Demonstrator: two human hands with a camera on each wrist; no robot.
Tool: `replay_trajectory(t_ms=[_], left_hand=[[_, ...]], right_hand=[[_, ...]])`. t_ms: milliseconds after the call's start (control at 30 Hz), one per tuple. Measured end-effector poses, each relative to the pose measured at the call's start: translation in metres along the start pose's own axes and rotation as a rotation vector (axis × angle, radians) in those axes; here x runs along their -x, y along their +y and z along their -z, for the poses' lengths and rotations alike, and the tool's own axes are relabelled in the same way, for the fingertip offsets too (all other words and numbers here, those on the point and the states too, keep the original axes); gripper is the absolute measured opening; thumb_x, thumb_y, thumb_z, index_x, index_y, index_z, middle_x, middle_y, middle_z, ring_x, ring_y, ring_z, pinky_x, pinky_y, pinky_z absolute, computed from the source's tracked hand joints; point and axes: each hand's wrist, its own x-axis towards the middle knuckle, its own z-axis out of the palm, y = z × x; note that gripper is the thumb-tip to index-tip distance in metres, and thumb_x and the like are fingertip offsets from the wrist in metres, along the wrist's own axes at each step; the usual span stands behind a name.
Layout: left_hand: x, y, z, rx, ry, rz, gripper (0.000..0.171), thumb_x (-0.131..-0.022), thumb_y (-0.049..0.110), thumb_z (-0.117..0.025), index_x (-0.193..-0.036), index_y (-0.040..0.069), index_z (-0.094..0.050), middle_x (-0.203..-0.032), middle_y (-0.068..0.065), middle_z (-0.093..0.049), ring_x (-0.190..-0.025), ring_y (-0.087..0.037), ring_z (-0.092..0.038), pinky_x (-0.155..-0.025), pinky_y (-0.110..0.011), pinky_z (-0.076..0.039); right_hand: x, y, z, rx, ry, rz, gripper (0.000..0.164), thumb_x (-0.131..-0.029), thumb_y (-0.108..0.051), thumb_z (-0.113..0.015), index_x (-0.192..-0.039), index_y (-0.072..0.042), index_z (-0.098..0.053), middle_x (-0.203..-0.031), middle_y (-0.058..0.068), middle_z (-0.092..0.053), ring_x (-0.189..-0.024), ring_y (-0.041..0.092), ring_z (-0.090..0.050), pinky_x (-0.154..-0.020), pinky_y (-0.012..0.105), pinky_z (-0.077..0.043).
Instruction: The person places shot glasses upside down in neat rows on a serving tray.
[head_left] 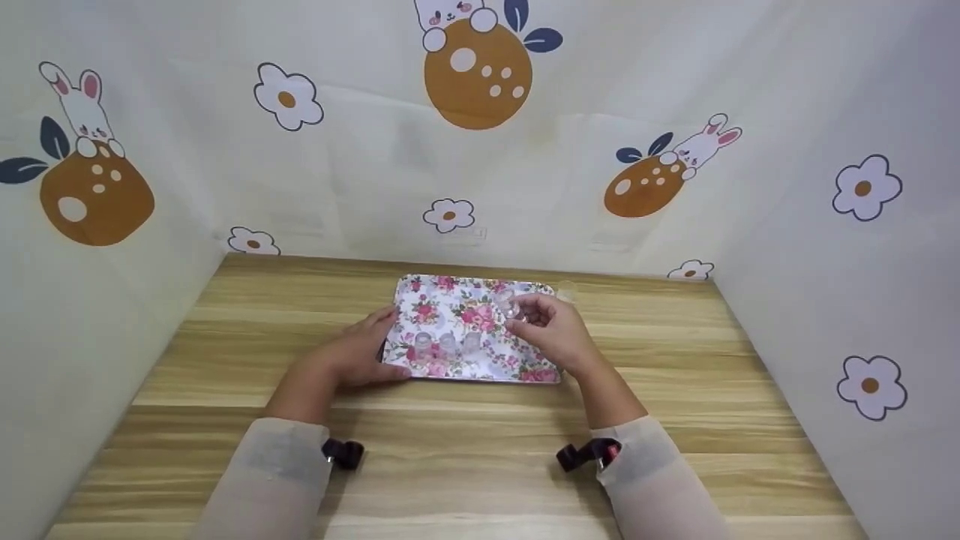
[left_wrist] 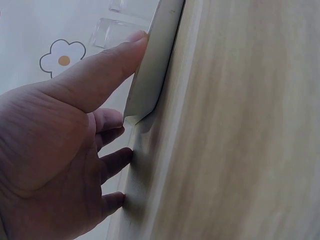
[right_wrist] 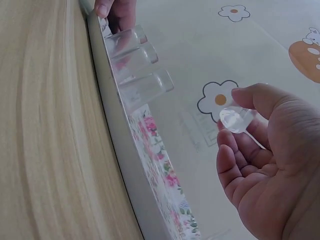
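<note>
A small clear cup (right_wrist: 235, 120) is pinched between the thumb and fingers of my right hand (head_left: 553, 330), above the right half of a floral tray (head_left: 517, 356). In the right wrist view the cup appears tilted, its round end facing the camera. Three similar clear cups (head_left: 448, 343) stand in a row on the tray's front left part. My left hand (head_left: 356, 356) rests at the tray's left edge, fingers spread. Its thumb (left_wrist: 110, 65) lies along the rim of the tray, and the other fingers reach along the side near the corner.
Just beyond the tray's back right corner is a clear round object (head_left: 568, 291), partly behind my right hand. The tray lies toward the back of a wood-grain table (head_left: 465, 457). Patterned cloth walls (head_left: 360, 165) with rabbits, oranges and flowers enclose its back and sides.
</note>
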Motion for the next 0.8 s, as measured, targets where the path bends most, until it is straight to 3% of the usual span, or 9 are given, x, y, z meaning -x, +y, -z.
replay_trajectory(t_ms=[200,367,600,800], left_hand=[[0.0,-0.001,-0.001,0.01,0.001,0.008,0.117,-0.091,0.059,-0.079,-0.173,0.009,-0.012,-0.184,-0.007,-0.005,-0.165,-0.052,-0.009,-0.134,-0.069,-0.014],[-0.001,-0.001,-0.002,0.008,0.0,0.012,0.117,-0.091,0.06,-0.079,-0.173,0.01,-0.012,-0.184,-0.007,-0.005,-0.166,-0.051,-0.009,-0.134,-0.069,-0.014],[0.0,-0.001,0.0,0.01,-0.001,0.008,0.118,-0.091,0.059,-0.079,-0.173,0.009,-0.012,-0.184,-0.007,-0.004,-0.165,-0.052,-0.008,-0.133,-0.071,-0.013],[0.0,-0.001,0.0,0.007,0.002,0.007,0.117,-0.091,0.058,-0.079,-0.173,0.008,-0.012,-0.183,-0.007,-0.004,-0.165,-0.053,-0.009,-0.133,-0.071,-0.014]], right_hand=[[0.0,0.003,-0.002,0.044,0.028,0.05,0.031,-0.093,-0.018,-0.084,-0.123,-0.008,-0.079,-0.093,0.003,-0.07,-0.08,0.012,-0.063,-0.068,0.018,-0.054],[0.002,0.002,-0.005,0.09,0.048,0.074,0.033,-0.093,-0.021,-0.085,-0.124,-0.009,-0.08,-0.095,0.002,-0.064,-0.084,0.013,-0.058,-0.07,0.019,-0.051],[0.002,0.003,-0.008,0.07,0.055,0.043,0.041,-0.088,-0.016,-0.089,-0.127,-0.012,-0.078,-0.112,0.008,-0.073,-0.094,0.016,-0.065,-0.081,0.021,-0.058],[0.001,0.008,-0.013,0.037,-0.018,0.013,0.046,-0.088,-0.008,-0.086,-0.132,-0.002,-0.073,-0.126,0.017,-0.076,-0.097,0.017,-0.073,-0.085,0.021,-0.063]])
